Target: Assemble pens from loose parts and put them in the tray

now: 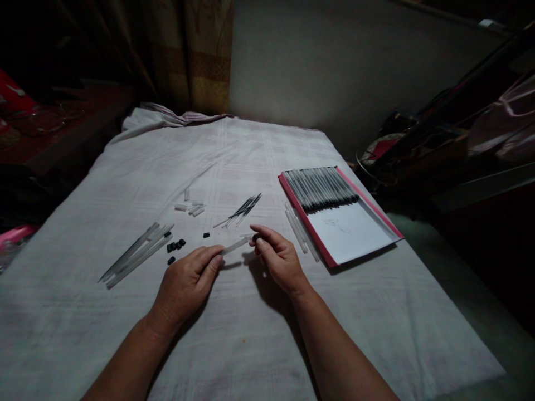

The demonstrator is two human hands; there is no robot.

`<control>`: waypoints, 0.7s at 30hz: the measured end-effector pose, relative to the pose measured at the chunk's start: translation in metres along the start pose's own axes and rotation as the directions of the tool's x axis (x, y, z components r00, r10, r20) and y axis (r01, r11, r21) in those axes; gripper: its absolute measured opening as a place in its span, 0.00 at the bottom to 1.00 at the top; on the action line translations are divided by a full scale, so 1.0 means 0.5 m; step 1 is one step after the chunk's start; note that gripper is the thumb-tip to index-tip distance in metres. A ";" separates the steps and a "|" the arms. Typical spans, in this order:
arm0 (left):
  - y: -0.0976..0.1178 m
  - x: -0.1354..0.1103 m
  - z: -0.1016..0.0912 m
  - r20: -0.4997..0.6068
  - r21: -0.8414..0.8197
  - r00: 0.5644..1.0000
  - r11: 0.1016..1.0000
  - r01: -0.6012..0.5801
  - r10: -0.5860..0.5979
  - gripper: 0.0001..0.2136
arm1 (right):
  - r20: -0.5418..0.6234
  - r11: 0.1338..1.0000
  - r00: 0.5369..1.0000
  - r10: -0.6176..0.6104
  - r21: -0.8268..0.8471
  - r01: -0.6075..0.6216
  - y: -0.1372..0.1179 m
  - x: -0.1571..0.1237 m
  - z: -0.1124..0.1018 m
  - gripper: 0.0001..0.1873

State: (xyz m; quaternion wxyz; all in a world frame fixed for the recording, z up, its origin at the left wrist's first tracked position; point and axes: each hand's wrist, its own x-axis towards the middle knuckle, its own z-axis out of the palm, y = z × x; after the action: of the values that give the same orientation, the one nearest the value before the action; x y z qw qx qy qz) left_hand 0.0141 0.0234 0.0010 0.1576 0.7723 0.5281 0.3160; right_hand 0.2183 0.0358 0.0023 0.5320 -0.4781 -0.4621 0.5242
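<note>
My left hand is closed round a clear pen barrel, which points up to the right. At its far end my right hand pinches a small black pen plug between thumb and fingers; whether the two parts touch I cannot tell. Several black plugs lie left of my left hand, beside a bundle of clear barrels. Ahead are dark-tipped pen refills in a loose pile and short clear pen caps. One black piece lies alone near the refills.
On the right, a red-edged box holds a row of pens with black ends. Two or three clear tubes lie along its left side. A pale checked cloth covers the surface, with a wall and curtain behind.
</note>
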 end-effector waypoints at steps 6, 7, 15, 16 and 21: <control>-0.002 -0.001 0.002 0.011 -0.006 1.000 1.000 -0.018 0.018 0.17 | -0.047 0.993 0.998 0.046 0.112 -0.041 -0.002 -0.001 0.013 0.11; -0.002 -0.002 0.002 0.010 -0.004 1.000 1.000 -0.022 0.022 0.17 | -0.041 0.992 0.998 0.050 0.117 -0.045 -0.003 -0.001 0.015 0.11; -0.004 -0.002 0.004 0.018 -0.002 1.000 1.000 -0.016 0.016 0.17 | 0.011 0.999 1.000 0.006 0.047 -0.007 -0.004 -0.008 0.017 0.09; -0.005 -0.003 0.005 0.021 0.000 1.000 1.000 -0.017 0.017 0.17 | 0.012 0.999 1.000 -0.005 0.040 0.005 -0.003 -0.008 0.016 0.08; -0.004 -0.003 0.005 0.034 0.010 0.999 1.000 -0.014 0.014 0.17 | 0.008 0.999 0.999 -0.036 0.016 0.036 -0.002 -0.007 0.015 0.07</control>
State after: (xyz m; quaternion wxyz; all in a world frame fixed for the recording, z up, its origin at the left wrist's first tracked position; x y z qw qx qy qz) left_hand 0.0141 0.0232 -0.0027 0.1602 0.7821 0.5215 0.3013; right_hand 0.2110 0.0325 0.0042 0.5433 -0.4634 -0.4688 0.5199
